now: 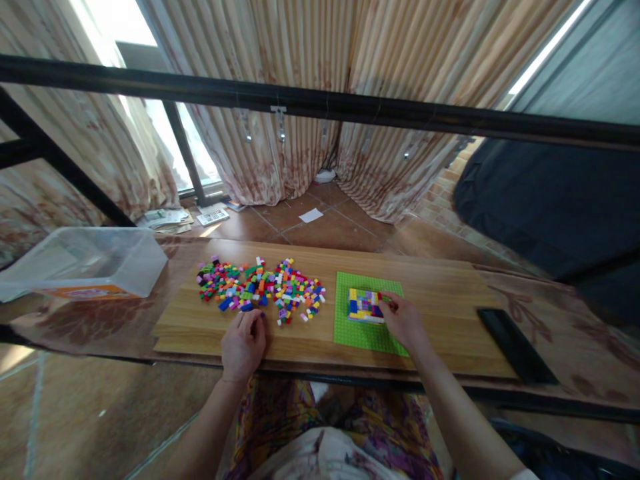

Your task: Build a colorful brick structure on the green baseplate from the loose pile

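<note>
A green studded baseplate point(345, 333) lies on the wooden board, bearing a low, many-coloured block of toy bricks point(365, 307). My right hand point(406, 323) is at the block's right edge, fingers pinched together around a small toy brick at a red corner; the fingers partly hide it. Left of the plate spreads a loose pile of small toy bricks point(263, 283) in mixed colours. At the front edge of that pile my left hand point(244, 345) rests on the board with its fingers curled closed, close to some blue bricks. What it holds, if anything, is hidden.
A clear plastic bin point(145, 263) with an orange label stands at the left. A black flat object point(517, 345) lies at the board's right end. A dark metal bar point(320, 100) crosses beyond the wooden board point(450, 333). Papers lie on the tiled floor by the curtains.
</note>
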`<state>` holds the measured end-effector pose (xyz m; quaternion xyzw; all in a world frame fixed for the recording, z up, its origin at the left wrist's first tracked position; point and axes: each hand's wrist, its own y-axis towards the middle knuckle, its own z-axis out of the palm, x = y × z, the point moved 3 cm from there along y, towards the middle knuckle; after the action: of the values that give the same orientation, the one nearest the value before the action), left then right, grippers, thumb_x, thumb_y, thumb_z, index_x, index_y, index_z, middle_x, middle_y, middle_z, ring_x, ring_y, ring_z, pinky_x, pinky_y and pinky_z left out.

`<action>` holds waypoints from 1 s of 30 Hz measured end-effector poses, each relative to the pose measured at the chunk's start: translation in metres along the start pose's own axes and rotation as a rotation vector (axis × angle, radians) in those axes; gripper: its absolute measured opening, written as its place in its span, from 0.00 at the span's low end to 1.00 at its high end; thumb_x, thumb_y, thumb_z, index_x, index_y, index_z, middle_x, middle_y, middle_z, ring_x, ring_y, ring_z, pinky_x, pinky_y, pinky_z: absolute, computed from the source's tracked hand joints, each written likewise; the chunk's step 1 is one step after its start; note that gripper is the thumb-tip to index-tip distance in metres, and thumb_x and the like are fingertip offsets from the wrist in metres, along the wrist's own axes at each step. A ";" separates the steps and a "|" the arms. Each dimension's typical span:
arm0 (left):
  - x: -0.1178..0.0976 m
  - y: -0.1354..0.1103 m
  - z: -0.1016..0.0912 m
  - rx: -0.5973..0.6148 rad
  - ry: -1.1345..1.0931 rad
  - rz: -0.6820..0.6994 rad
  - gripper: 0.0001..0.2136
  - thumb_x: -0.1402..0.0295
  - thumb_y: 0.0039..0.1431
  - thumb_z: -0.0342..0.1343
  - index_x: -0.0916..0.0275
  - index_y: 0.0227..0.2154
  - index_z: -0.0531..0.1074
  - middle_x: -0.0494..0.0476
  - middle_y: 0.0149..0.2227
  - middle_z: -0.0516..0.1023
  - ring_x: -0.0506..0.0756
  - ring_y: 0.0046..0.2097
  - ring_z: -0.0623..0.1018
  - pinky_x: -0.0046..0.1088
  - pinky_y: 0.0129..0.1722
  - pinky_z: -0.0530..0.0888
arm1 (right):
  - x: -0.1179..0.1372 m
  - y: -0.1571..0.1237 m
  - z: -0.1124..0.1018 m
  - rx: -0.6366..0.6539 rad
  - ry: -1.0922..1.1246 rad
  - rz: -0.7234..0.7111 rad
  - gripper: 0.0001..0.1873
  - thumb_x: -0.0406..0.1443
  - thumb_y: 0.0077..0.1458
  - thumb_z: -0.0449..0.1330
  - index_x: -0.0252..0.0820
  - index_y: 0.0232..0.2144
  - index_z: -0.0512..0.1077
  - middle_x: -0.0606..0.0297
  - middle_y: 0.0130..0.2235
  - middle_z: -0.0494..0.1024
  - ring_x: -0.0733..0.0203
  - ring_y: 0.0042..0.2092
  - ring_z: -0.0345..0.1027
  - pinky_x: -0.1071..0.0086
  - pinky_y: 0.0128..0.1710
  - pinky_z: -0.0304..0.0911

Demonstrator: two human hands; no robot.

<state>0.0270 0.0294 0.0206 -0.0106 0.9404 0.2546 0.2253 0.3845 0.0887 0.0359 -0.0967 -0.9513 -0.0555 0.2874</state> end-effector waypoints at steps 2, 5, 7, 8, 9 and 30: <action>-0.001 0.000 -0.001 0.004 -0.004 -0.007 0.07 0.68 0.61 0.49 0.60 0.36 0.72 0.55 0.33 0.77 0.55 0.36 0.76 0.29 0.36 0.70 | -0.004 0.004 0.000 -0.008 0.065 -0.009 0.21 0.43 0.56 0.50 0.40 0.43 0.76 0.59 0.35 0.80 0.58 0.35 0.72 0.67 0.36 0.63; -0.002 0.001 -0.002 0.000 -0.021 -0.007 0.07 0.68 0.60 0.49 0.60 0.36 0.72 0.56 0.34 0.77 0.55 0.37 0.76 0.29 0.36 0.70 | -0.012 0.013 0.002 -0.009 0.191 0.001 0.20 0.44 0.53 0.51 0.40 0.38 0.77 0.58 0.36 0.80 0.59 0.36 0.72 0.66 0.37 0.64; -0.002 0.001 -0.002 0.000 -0.028 -0.004 0.08 0.69 0.60 0.49 0.60 0.36 0.72 0.56 0.33 0.77 0.56 0.37 0.76 0.30 0.36 0.70 | -0.018 0.018 0.005 0.002 0.281 0.036 0.20 0.46 0.50 0.55 0.38 0.36 0.77 0.59 0.32 0.80 0.59 0.33 0.71 0.67 0.34 0.63; -0.002 0.001 -0.002 0.001 -0.028 -0.003 0.08 0.69 0.60 0.48 0.60 0.36 0.72 0.56 0.33 0.77 0.56 0.37 0.76 0.30 0.36 0.70 | -0.021 0.020 0.006 0.013 0.327 0.054 0.21 0.47 0.48 0.56 0.37 0.36 0.77 0.60 0.30 0.79 0.60 0.31 0.71 0.67 0.32 0.63; -0.002 0.001 -0.002 0.003 -0.026 -0.002 0.08 0.68 0.60 0.48 0.60 0.36 0.72 0.56 0.33 0.76 0.56 0.37 0.76 0.30 0.36 0.70 | -0.023 0.021 0.008 0.023 0.372 0.067 0.22 0.48 0.46 0.58 0.37 0.36 0.77 0.61 0.28 0.79 0.60 0.29 0.70 0.68 0.30 0.62; 0.000 0.001 0.000 0.003 -0.016 -0.036 0.08 0.68 0.60 0.49 0.60 0.36 0.72 0.56 0.34 0.76 0.55 0.35 0.76 0.29 0.35 0.70 | -0.009 0.024 0.006 0.113 0.566 0.179 0.26 0.48 0.34 0.64 0.33 0.34 0.78 0.68 0.18 0.71 0.69 0.19 0.58 0.74 0.18 0.53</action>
<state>0.0270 0.0301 0.0209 -0.0250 0.9386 0.2491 0.2374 0.3942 0.1116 0.0270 -0.1449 -0.8227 -0.0017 0.5497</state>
